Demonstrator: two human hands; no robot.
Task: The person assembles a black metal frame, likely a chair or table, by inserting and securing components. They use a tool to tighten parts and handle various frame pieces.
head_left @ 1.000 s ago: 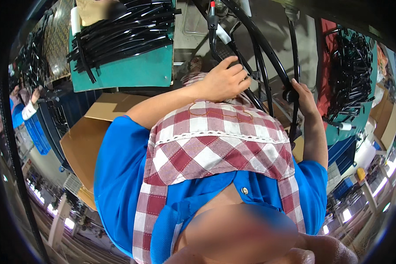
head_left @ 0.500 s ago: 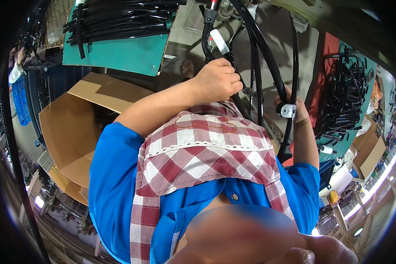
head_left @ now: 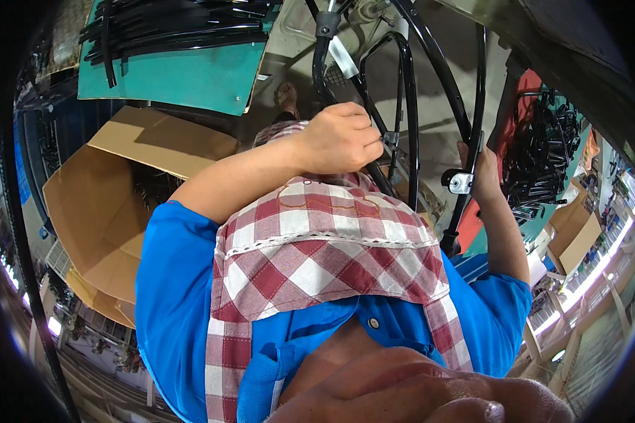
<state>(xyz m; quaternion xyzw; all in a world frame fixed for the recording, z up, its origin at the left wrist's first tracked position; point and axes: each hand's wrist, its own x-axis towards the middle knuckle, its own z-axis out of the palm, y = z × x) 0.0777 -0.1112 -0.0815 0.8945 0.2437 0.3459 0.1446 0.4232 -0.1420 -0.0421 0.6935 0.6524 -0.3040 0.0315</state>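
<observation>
Directions refer to a clock face centred on the head view. The work in hand, a black, glossy, bent-tube metal frame (head_left: 441,70), stands at 1 o'clock, directly ahead of the red-and-white checked cloth apron (head_left: 331,240).

Left hand (head_left: 340,139): just past 12 o'clock, over a tube of the frame. The fingers are curled inward; whether they close firmly on the tube cannot be told. A small silver metal bracket (head_left: 391,139) lies just beside the fingertips, toward 3 o'clock.

Right hand (head_left: 481,173): between 2 and 3 o'clock, with the fingers wrapped around the frame's outer tubing. A silver metal clamp fitting (head_left: 461,184) sits just beside it, toward 9 o'clock.

For good control, keep the two grips well apart and the wrists straight. Seat the palm on bare tube and keep fingers clear of the clamp and bracket, where pinching is the likely hazard. Glossy tubing may slip or turn under a loose hold.

Keep the frame's ends clear of the green flat-topped table (head_left: 169,84) toward 10 o'clock and the open brown cardboard box (head_left: 95,218) at 9 o'clock.
</observation>
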